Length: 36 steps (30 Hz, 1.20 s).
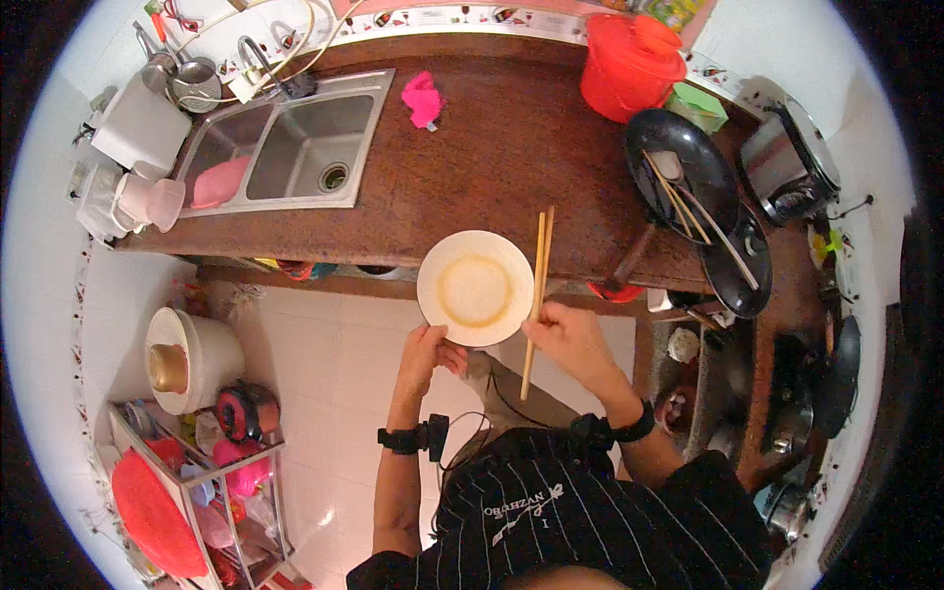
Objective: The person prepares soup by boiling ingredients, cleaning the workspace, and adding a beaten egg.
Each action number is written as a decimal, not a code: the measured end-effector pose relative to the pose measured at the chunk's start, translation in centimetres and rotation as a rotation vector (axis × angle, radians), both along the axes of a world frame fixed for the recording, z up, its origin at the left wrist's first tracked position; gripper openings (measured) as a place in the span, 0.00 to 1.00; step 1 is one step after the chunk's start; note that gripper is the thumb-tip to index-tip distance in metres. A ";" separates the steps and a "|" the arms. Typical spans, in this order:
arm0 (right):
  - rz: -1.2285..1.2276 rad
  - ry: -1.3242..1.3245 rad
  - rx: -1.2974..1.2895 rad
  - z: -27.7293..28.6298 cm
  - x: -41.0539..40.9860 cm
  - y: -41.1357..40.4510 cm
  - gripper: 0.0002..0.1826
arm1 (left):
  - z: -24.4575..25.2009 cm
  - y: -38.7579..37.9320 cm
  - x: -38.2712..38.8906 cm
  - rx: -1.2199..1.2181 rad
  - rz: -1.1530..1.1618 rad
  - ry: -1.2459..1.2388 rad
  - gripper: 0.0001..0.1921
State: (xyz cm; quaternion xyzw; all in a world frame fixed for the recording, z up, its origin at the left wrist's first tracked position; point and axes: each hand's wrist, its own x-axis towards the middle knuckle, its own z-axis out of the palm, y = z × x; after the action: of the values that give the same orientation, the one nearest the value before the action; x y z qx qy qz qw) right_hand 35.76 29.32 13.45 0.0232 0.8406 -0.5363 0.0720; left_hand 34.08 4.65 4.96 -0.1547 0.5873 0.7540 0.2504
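Observation:
My left hand [428, 358] grips the lower left rim of a white plate [476, 269], thumb on top and fingers beneath. A yellowish ring marks the plate's inner face, which is turned up toward me. On the plate's right side my right hand [571, 339] holds a pair of wooden chopsticks [542, 258], their long ends pointing toward the counter. The right fingers are close to the plate's rim; whether they also grip it I cannot tell. Both hands are in front of the edge of the brown countertop [487, 177], with the plate overlapping that edge in view.
A double-bowl steel sink [376, 140] is at the left, with a pink cloth [422, 99] beside it. Toward the right are a red lidded bucket [627, 70], a black wok [700, 144] holding utensils, and a cooker [789, 162]. A metal rack [236, 472] stands on the floor behind left.

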 end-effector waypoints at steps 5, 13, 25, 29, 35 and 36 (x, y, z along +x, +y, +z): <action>-0.113 -0.145 0.247 -3.3 -8.7 -0.8 0.20 | 0.8 -4.2 -6.3 -0.062 0.024 -0.013 0.15; -0.229 -0.156 0.606 -7.2 -17.8 -3.0 0.19 | -0.1 -9.7 -16.8 -0.079 -0.063 -0.068 0.16; -0.456 -0.325 0.842 -8.6 -18.1 -6.0 0.17 | -1.0 -13.8 -24.4 -0.073 -0.335 -0.178 0.16; -0.714 -0.247 0.648 -6.9 -16.6 -7.7 0.22 | -1.0 -14.3 -26.5 -0.082 -0.492 -0.196 0.15; -0.819 -0.122 -1.271 -5.5 -12.7 -14.0 0.19 | -0.6 -15.4 -29.3 -0.085 -0.656 -0.167 0.17; -0.810 -0.066 -1.388 -5.4 -12.8 -15.3 0.21 | -0.4 -15.4 -29.9 -0.092 -0.702 -0.160 0.17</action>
State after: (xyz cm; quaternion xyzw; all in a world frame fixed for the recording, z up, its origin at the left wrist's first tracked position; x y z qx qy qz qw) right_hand 22.98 14.00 8.10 0.2921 0.2394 -0.9199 -0.1052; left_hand 4.15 -10.72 4.52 -0.0131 0.6165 0.5803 0.5320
